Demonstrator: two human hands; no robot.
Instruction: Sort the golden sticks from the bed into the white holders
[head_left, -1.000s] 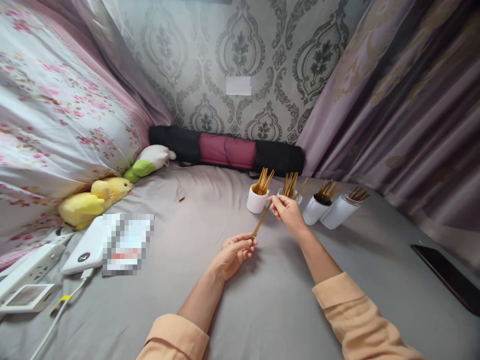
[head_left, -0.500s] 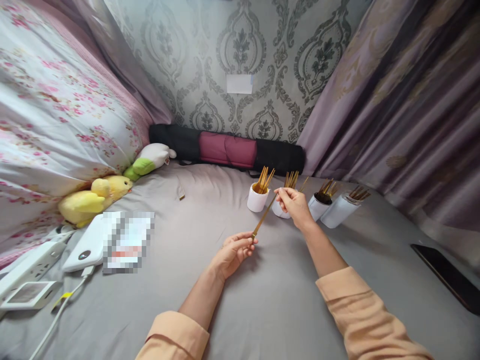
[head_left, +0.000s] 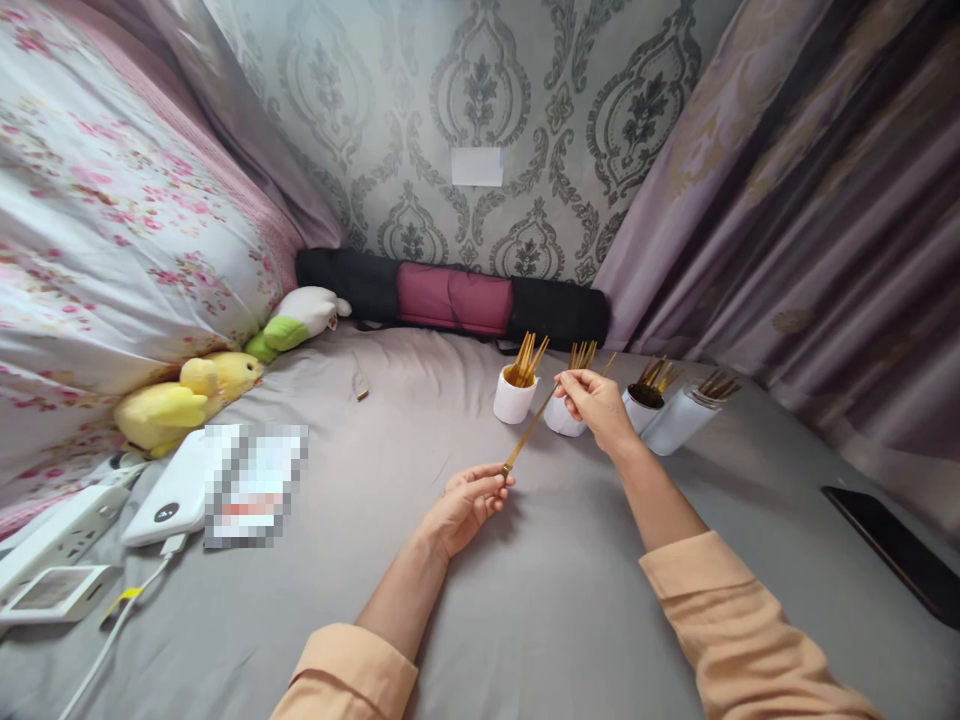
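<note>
My left hand (head_left: 472,505) is closed round the near end of a thin golden-brown stick (head_left: 528,432), where a small brass-coloured piece shows at the fingertips. The stick slants up and to the right, above the grey sheet. At its far end, the thumb and fingers of my right hand (head_left: 589,400) are pinched together. Close behind that hand stands a white cup (head_left: 561,415) of similar sticks, partly hidden. To its left is another white cup (head_left: 514,400) with several sticks upright in it.
Right of my hand are a dark-mouthed white cup (head_left: 642,405) and a tilted white container (head_left: 679,420), both holding sticks. A thin piece with a brass-coloured end (head_left: 363,394) lies on the sheet. A phone (head_left: 892,550), power bank (head_left: 176,490) and plush chick (head_left: 187,395) lie at the sides.
My right hand has shifted slightly to the right along with its forearm. My left hand keeps its hold on the stick in nearly the same place.
</note>
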